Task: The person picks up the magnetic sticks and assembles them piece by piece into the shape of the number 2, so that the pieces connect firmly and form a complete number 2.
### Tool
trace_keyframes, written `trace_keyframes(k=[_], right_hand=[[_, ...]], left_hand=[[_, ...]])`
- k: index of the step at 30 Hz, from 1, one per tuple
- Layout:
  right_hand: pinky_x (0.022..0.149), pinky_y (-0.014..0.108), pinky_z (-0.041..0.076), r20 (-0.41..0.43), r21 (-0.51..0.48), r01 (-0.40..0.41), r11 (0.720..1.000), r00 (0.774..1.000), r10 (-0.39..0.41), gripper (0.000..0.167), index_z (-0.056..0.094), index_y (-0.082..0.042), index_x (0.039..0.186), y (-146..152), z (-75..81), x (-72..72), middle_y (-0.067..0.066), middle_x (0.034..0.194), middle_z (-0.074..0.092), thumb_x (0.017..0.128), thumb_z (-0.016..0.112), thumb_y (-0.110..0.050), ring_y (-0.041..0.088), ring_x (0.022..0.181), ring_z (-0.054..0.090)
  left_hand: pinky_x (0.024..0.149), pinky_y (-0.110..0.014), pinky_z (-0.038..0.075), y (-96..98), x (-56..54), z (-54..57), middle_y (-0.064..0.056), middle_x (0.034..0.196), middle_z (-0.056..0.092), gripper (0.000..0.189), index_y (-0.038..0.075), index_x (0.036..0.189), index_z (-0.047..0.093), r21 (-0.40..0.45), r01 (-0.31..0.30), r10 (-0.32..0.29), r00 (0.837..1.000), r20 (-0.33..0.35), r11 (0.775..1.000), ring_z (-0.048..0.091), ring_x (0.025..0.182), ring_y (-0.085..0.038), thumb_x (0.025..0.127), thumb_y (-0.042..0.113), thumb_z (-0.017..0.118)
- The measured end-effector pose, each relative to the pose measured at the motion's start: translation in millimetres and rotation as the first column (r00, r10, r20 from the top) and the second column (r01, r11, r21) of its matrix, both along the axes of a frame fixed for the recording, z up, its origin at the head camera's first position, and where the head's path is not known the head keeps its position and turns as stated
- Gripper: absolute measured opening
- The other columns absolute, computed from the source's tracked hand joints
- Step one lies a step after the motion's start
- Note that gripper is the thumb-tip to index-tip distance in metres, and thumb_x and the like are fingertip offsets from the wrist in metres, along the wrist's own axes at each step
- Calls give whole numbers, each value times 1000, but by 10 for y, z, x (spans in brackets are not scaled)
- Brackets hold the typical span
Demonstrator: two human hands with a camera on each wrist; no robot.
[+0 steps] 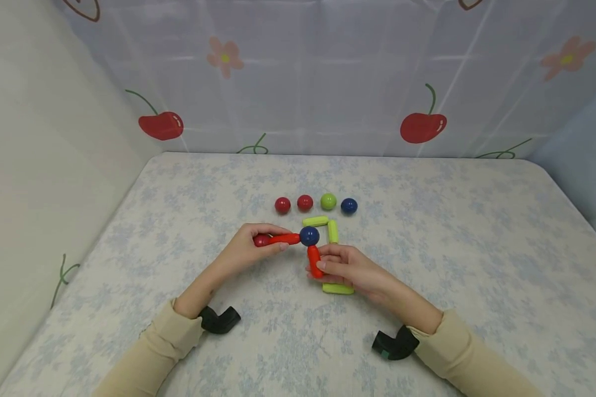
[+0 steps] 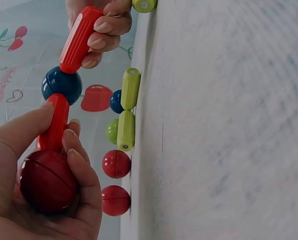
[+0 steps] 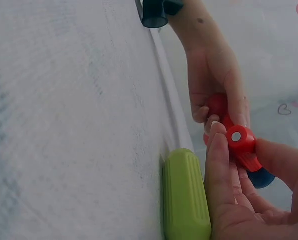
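The left hand [image 1: 240,245] grasps a red ball [image 2: 48,181] in its palm and fingers, along with the first red rod [image 1: 287,239] that extends from it. The rod's far end meets a dark blue ball [image 1: 309,236]. The right hand [image 1: 357,271] pinches the second red rod [image 1: 315,262] between thumb and fingers; one end touches that same blue ball, and the other shows a pale round spot. The joined pieces are held up above the surface [image 1: 179,193].

Just beside the right hand lies a lower green rod [image 1: 338,288]. Beyond the hands, two upper green rods [image 1: 315,221] meet at a corner. Farther out stand four loose balls in a row: two red [image 1: 282,205], one green [image 1: 328,201] and one blue [image 1: 349,206]. Behind the surface hangs a backdrop [image 1: 328,99] printed with cherries and flowers.
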State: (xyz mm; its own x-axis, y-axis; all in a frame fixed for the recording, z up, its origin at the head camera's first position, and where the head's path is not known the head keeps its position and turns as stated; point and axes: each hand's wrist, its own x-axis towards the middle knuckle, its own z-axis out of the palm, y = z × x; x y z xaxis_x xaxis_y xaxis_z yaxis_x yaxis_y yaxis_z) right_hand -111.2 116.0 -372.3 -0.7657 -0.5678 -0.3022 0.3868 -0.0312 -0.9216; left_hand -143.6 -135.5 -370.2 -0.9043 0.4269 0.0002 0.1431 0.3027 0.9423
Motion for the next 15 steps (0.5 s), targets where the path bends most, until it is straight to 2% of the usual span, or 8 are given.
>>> trace_keyframes(k=[8,15], right_hand=[[89,38,45,7,-19,-23,1000,1000,23,41,40,13,127,0,-11,-2,21,115,58,94,55,-5,30,103,60],[89,37,45,-70,30,-70,997,995,72,41,40,14,129,-4,-12,-2,23,116,59,95,54,-6,30,106,58]], left_hand=[[69,-31,49,4,-4,-19,-1,102,65,28,10,109,70,-26,-3,2,999,-41,1000,57,84,-20,81,15,75],[66,-28,48,9,-5,-55,0,101,66,29,12,109,71,-57,15,-20,996,-86,998,56,83,-18,81,18,76]])
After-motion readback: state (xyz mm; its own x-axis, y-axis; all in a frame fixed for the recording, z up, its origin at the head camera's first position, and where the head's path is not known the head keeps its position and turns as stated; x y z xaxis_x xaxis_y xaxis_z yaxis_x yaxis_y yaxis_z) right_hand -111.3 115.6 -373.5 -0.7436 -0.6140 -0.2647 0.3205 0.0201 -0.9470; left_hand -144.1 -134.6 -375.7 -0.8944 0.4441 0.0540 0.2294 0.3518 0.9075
